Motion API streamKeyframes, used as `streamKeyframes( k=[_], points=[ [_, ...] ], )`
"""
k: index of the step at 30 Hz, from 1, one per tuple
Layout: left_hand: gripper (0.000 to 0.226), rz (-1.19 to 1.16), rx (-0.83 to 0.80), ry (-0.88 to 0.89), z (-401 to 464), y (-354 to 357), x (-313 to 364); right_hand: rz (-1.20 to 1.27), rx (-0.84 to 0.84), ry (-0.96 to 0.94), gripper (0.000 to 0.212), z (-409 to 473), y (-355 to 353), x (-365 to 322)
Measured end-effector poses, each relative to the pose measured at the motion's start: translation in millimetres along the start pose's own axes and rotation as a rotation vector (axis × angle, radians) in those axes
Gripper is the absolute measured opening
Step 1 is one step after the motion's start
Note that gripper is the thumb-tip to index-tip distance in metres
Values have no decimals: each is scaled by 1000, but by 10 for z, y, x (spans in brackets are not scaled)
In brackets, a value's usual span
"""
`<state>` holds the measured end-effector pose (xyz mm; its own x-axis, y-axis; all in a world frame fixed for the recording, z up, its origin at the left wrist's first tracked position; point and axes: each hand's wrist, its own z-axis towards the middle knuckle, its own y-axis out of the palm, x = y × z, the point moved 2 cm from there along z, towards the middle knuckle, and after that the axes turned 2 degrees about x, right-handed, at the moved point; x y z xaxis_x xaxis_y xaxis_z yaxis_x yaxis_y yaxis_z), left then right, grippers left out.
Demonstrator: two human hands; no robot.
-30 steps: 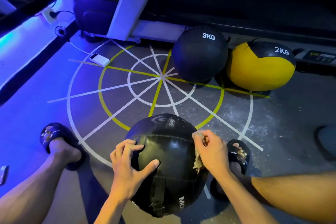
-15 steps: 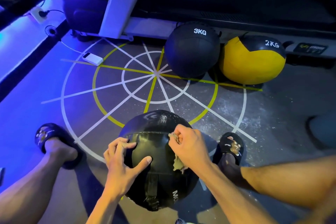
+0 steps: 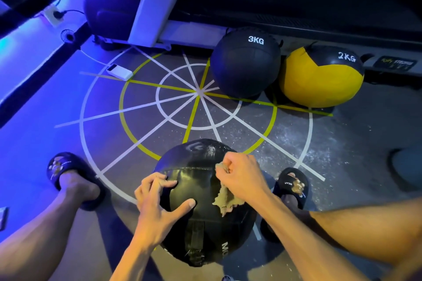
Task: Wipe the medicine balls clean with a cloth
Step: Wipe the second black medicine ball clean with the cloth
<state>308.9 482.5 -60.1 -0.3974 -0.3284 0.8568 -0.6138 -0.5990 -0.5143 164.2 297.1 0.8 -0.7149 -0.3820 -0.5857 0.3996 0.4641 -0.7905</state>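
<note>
One glossy black medicine ball (image 3: 201, 191), seamed, strapped, under tan cloth (image 3: 225, 198).

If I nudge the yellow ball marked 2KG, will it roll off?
Probably not far: the yellow ball looks slumped and flattened where it meets the floor, so likely soft-filled. The 3KG ball sits close on one side and may block it.

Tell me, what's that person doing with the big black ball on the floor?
A person is crouched over a big black ball on the gym floor, cleaning it. The left hand presses on the ball to steady it, while the right hand grips a tan cloth against its side. Two more balls wait by the treadmill: a dark 3KG ball and a yellow 2KG ball.
</note>
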Motion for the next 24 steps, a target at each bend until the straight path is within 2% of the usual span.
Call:
streamKeyframes(
  k=[4, 7, 11, 17, 24],
  points=[
    [58, -16, 27, -3, -14, 18, 9, -50, -6, 127, 26, -82, -159, 333],
    [57, -19, 22, -13, -10, 34, 0, -38, -7, 58, 22, -17, -69, 117],
    [58, -20, 24, -18, 28, -23, -52, -19, -23, -57, 28, 29, 59, -127],
    [59, -34, 23, -22, 20, 30, -6, -77, -59, 103, 26, -42, -153, 399],
    [58, -41, 33, -48, 34, -14, -35, -34, -70, 17, 28, 118, 6, -6]
  ],
)
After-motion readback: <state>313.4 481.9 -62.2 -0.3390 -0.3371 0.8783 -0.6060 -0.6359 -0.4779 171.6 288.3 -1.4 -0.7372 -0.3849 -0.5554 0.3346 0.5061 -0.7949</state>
